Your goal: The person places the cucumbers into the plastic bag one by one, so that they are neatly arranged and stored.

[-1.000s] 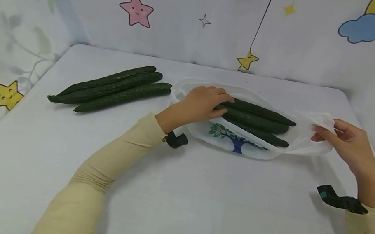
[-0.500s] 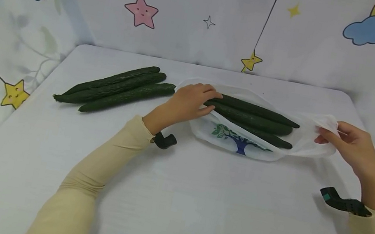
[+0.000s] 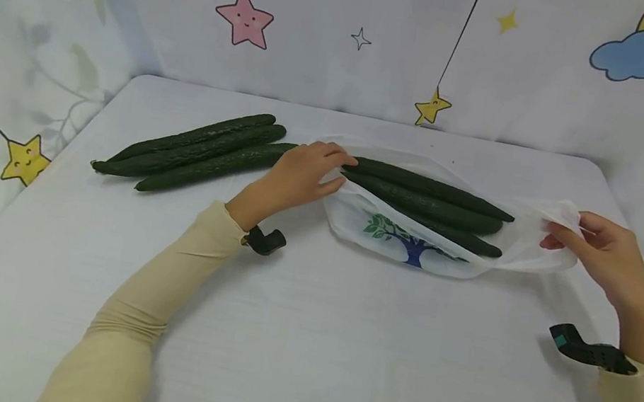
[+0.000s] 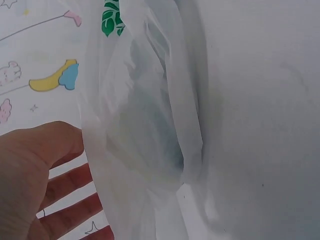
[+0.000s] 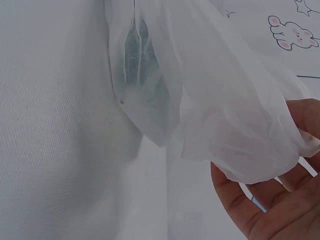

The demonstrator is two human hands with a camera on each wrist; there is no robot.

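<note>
A white plastic bag with a printed tree lies on the table, its open side showing several cucumbers inside, side by side. My left hand is at the bag's left end, near the cucumbers' ends. In the left wrist view its thumb and loosely straight fingers lie against the edge of the bag, gripping nothing that I can make out. With thumb and fingers my right hand holds the bag's right end. In the right wrist view that thin plastic hangs from the fingers.
Several more cucumbers lie slantwise on the left of the white-covered table. One of them reaches behind my left hand. A cloth with cartoon prints hangs around the table's back and sides. Dark camera mounts sit on both wrists.
My left hand has slid left along the bagged cucumbers, off their tops, to the bag's left end. My right hand keeps its hold on the bag. The view has shifted slightly.
</note>
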